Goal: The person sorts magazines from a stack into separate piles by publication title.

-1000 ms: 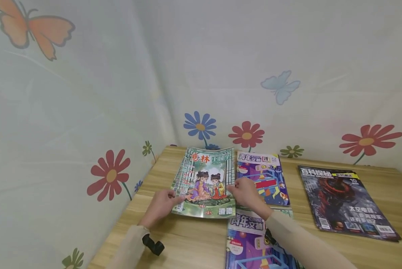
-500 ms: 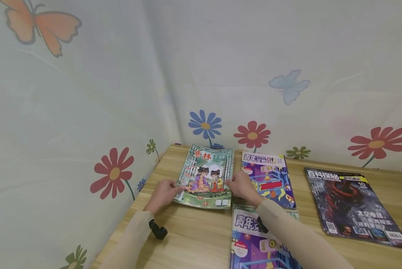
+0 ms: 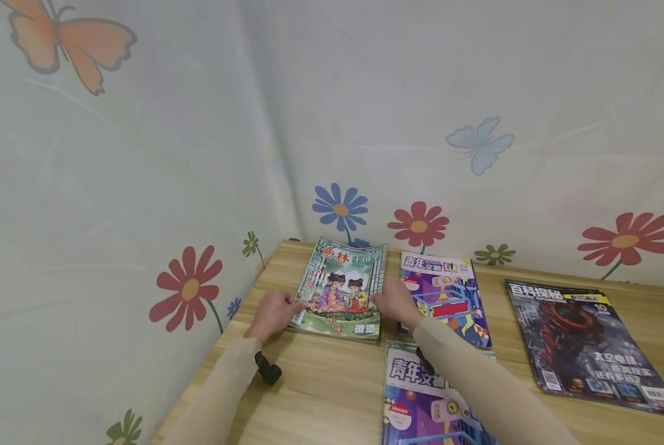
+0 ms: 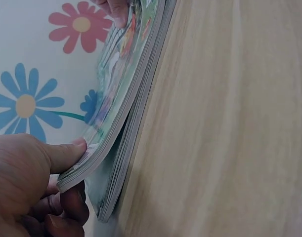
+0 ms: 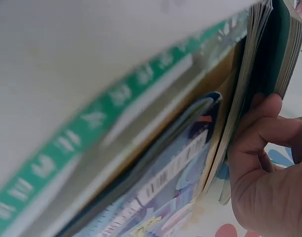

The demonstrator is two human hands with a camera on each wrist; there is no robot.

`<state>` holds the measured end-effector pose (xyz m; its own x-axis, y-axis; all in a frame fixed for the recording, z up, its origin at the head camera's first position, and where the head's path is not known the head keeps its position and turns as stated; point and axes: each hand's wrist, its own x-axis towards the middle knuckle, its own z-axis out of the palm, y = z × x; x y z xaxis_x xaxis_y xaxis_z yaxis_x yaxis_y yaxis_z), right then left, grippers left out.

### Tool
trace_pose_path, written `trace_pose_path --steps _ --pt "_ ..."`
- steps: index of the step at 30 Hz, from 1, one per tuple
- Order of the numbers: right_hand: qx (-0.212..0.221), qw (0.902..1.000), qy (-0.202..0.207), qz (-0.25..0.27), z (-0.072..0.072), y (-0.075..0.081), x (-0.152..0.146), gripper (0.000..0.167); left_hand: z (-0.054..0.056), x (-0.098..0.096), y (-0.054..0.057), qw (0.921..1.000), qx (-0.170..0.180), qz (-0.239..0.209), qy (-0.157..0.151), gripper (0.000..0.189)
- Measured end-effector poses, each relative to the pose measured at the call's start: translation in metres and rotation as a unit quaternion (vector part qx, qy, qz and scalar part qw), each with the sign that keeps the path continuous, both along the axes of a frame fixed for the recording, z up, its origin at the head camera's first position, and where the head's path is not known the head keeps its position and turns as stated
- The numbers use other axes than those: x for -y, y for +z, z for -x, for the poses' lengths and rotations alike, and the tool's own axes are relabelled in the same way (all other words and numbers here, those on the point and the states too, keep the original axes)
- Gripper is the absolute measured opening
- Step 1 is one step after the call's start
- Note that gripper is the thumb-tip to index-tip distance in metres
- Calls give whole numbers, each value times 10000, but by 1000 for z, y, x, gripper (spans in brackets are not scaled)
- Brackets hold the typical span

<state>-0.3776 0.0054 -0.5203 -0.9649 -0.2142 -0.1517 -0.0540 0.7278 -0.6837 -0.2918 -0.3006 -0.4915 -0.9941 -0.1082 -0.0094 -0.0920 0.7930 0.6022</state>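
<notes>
Flowered backdrop (image 3: 365,93) behind the table (image 3: 309,383), and your left hand (image 3: 273,312) and right hand (image 3: 396,301) pinch the green magazine (image 3: 340,290) at opposite edges, a second magazine (image 4: 120,177) beneath!

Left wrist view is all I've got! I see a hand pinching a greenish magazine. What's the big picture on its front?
Observer: The head view shows two cartoon figures sitting together on the green magazine.

Operator: Cute! Are there other magazines around?

Observer: Yes, a dark magazine lies at the far right.

Operator: Anything closer?

Observer: A purple magazine lies just to the right of the green one.
</notes>
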Motion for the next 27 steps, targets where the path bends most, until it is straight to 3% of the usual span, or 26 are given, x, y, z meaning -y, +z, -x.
trace_pose_path --steps 4,9,14,18,23,25,27 --pt "-101 9999 16 -122 5 -6 0 40 2 0 -1 10000 16 65 -39 47" --pt "-70 9998 -109 -149 -6 5 2 34 4 3 -5 9999 90 37 -36 49" --pt "-81 9997 -138 -175 -8 7 -1 38 6 7 -8 9998 172 110 59 49" --pt "185 9992 -336 -57 -14 16 -6 37 6 5 -8 9995 226 190 66 46" --pt "-200 9993 -302 117 -10 9 -20 38 7 4 -6 9991 307 290 51 40" --pt "-443 9985 -268 170 -12 14 -25 37 6 4 -6 9991 235 336 115 39" --pt "-418 9978 -395 335 -24 34 -28 35 4 2 -5 9990 46 401 201 37"
